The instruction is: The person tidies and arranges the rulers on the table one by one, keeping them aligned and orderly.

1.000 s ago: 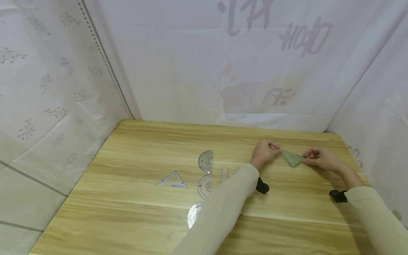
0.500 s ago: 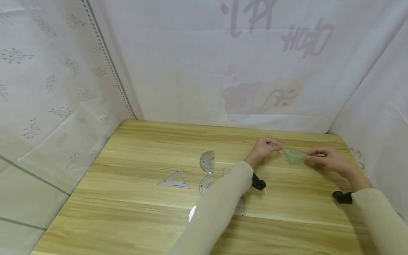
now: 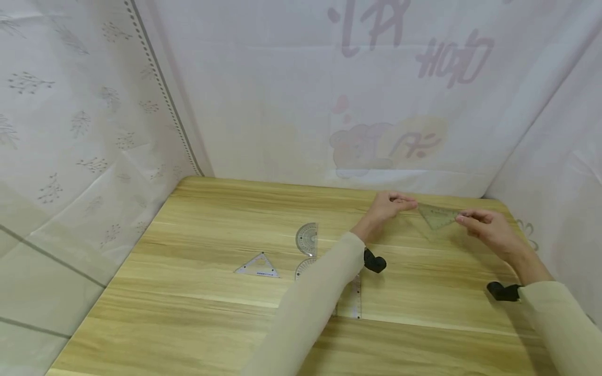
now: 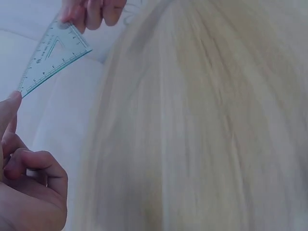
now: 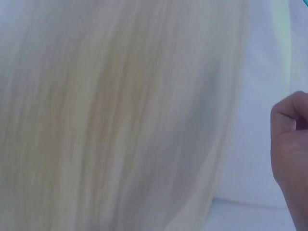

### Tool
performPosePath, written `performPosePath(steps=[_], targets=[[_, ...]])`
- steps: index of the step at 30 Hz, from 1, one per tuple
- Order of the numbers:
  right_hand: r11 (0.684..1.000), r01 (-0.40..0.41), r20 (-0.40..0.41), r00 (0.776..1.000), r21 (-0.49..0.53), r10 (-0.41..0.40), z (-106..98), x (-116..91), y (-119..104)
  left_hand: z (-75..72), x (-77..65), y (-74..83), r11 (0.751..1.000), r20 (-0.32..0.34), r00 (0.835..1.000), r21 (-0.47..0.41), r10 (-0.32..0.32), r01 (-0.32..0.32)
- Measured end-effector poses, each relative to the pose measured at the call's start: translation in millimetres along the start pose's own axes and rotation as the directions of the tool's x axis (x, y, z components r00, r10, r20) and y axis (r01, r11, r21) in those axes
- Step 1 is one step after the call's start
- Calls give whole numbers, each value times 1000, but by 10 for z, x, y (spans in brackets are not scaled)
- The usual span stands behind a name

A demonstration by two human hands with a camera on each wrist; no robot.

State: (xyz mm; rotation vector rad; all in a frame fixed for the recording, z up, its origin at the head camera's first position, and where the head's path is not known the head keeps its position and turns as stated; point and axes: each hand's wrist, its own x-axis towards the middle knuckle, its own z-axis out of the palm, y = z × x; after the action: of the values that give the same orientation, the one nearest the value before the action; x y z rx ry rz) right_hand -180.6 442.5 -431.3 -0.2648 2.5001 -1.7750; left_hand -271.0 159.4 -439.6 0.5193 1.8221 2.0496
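Note:
A clear greenish set square (image 3: 436, 216) hangs above the far right part of the table, held between both hands. My left hand (image 3: 386, 207) pinches its left corner, and my right hand (image 3: 489, 230) pinches the right end. In the left wrist view the set square (image 4: 39, 71) shows its printed scale and triangular cutout, with left-hand fingers (image 4: 43, 168) curled below it. Only part of the right hand (image 5: 291, 139) enters the right wrist view, at the right edge.
On the wooden table (image 3: 188, 235) lie another set square (image 3: 244, 269), a half-round protractor (image 3: 305, 237) and a second protractor (image 3: 303, 265). A clear ruler-like piece (image 3: 356, 303) shows beside the left sleeve (image 3: 305, 303), which hides things beneath. Patterned cloth (image 3: 263, 104) hangs behind.
Both hands have raised the set square up and away from the tabletop. It now hangs clear of the wood, slightly farther right. The left sleeve covers more of the protractors.

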Motion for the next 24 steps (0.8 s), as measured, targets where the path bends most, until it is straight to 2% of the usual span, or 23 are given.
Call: performPosePath(steps=[2, 8, 14, 18, 24], targets=[[996, 4, -19, 1000, 87, -2, 54, 10, -41, -48, 4, 31, 1000, 8, 1000, 5, 22, -22], [976, 25, -72, 997, 218, -9, 240, 59, -147, -215, -20, 121, 995, 25, 997, 71, 74, -76], [980, 76, -129, 990, 183, -52, 418, 91, -256, -390, -97, 256, 973, 88, 989, 189, 119, -134], [975, 114, -126, 988, 190, -91, 528, 119, -335, -495, -187, 338, 956, 135, 982, 248, 129, -160], [978, 122, -120, 987, 171, -102, 688, 162, -433, -636, -339, 379, 958, 130, 982, 236, 137, -165]])
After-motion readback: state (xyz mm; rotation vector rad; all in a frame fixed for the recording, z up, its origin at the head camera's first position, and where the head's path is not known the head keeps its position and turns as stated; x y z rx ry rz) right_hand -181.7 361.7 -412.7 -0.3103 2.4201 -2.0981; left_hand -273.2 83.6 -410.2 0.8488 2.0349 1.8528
